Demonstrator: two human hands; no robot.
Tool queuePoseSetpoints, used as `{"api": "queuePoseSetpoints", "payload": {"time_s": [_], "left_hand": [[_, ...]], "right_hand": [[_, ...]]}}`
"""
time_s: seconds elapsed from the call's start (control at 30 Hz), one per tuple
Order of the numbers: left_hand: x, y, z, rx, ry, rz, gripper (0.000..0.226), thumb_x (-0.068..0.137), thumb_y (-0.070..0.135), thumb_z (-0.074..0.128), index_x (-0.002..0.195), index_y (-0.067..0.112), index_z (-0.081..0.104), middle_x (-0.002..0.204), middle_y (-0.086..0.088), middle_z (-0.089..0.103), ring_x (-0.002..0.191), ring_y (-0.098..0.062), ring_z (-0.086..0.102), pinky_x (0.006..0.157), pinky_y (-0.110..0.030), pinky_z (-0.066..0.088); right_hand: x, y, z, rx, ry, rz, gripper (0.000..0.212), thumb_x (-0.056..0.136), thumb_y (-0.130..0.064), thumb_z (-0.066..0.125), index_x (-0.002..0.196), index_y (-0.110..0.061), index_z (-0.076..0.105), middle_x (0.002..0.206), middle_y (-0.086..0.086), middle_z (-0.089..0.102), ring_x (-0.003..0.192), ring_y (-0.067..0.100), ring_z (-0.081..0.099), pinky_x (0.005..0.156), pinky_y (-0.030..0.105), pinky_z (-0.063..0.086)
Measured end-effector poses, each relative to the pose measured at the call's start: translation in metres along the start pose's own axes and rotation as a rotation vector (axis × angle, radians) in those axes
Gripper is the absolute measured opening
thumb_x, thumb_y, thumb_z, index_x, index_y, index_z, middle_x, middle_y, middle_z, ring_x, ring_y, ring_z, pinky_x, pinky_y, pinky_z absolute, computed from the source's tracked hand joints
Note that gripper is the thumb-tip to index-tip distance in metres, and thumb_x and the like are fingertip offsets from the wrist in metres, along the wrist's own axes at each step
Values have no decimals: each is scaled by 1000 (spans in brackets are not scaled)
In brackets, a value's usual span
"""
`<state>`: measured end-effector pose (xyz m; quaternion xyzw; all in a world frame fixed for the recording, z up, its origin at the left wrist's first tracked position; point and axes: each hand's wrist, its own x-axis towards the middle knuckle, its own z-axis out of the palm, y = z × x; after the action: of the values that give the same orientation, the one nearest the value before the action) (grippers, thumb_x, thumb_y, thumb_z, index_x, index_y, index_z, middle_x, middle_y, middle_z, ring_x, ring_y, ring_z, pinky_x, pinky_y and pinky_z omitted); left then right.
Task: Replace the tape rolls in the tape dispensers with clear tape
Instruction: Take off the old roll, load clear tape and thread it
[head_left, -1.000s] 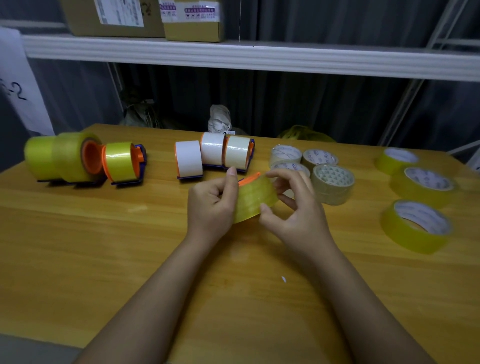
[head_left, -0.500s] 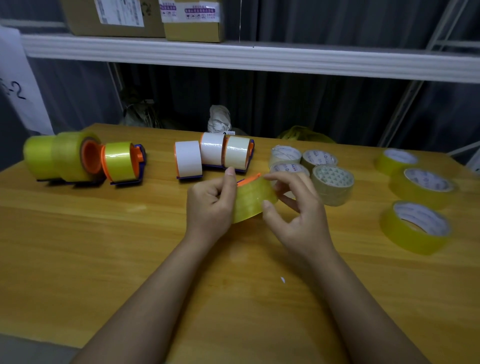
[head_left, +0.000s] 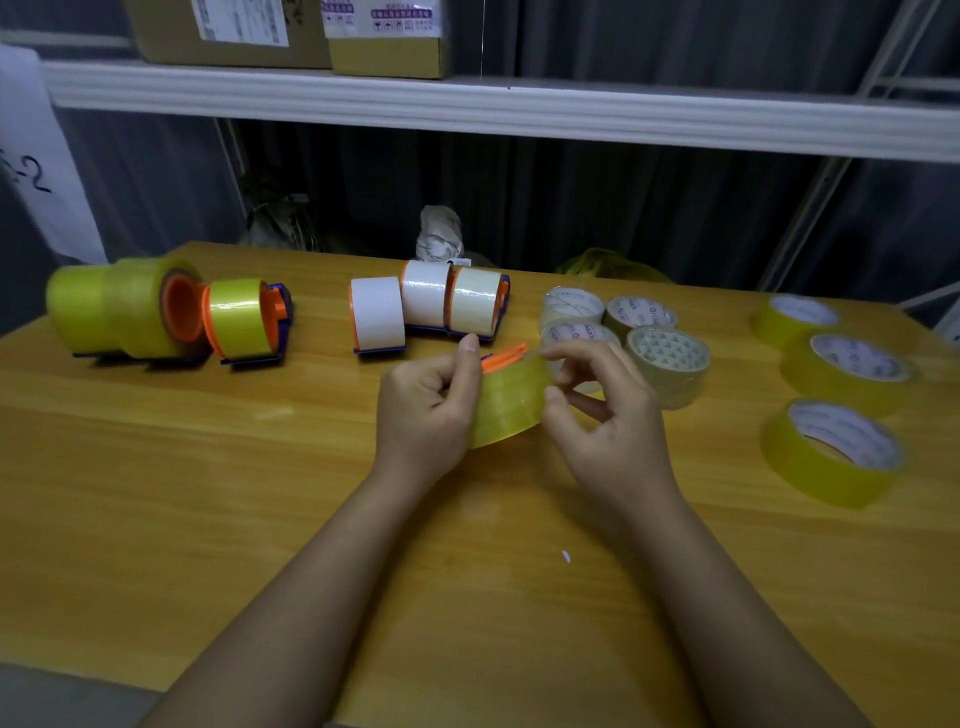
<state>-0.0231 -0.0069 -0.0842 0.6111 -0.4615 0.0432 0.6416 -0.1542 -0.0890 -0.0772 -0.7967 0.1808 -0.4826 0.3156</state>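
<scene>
While both hands work: a yellowish roll (head_left: 506, 402) on an orange dispenser (head_left: 503, 357) is held just above the table (head_left: 208, 493), in front of the white-roll dispensers (head_left: 426, 306).
Left hand (head_left: 428, 405): fingers curled round the roll's left side, thumb up on its rim.
Right hand (head_left: 605, 415): fingertips pinch at the roll's right edge; what they catch, cannot tell.
Spares: pale rolls (head_left: 618, 332) just behind, yellow rolls (head_left: 836, 400) well apart at right.
Risk: likely a lost tape end, or the roll slipping off its hub if the pinch pulls sideways.
Change: hardly any; both hands stay on the roll, the right fingers barely shifted.
</scene>
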Motion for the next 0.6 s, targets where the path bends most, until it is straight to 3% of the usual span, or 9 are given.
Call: {"api": "queuePoseSetpoints", "payload": {"time_s": [0.1,0.2,0.37,0.47,0.6], "left_hand": [[0,-1,-1,5,2,11,53,93,38,42,47,15,28,43,-2,30,39,-8,26,39,-40,23],[-1,0,0,10,-4,16,54,93,37,43,47,11,29,45,-11,32,39,-10,26,39,-40,24],[0,-1,-1,-2,-12,-8,57,92,41,43,47,8,30,43,-5,26,41,-12,25,41,-38,20],[-2,0,-2,-12,-25,1,59,92,39,43,47,3,32,44,-13,29,39,-21,26,40,-39,21],[-1,-1,-2,-4,-9,3,60,93,39,42,47,-1,35,44,-15,32,39,-21,28,39,-42,23]], "right_hand": [[-2,-3,1,-53,-40,-4,37,74,-43,61,106,-25,60,94,-14,48,92,12,54,76,42,55],[-1,-4,0,-74,-59,29,39,68,-44,61,103,-31,56,96,-18,47,93,11,53,77,43,54],[2,-1,2,-51,-41,8,29,71,-28,60,100,-29,59,94,-13,51,89,9,55,73,30,54],[3,2,1,-15,2,38,28,73,-16,54,98,-24,62,88,-8,53,83,7,54,69,18,49],[-3,-1,1,-51,-62,6,37,75,-42,58,108,-26,58,100,-15,49,92,10,53,77,34,53]]}}
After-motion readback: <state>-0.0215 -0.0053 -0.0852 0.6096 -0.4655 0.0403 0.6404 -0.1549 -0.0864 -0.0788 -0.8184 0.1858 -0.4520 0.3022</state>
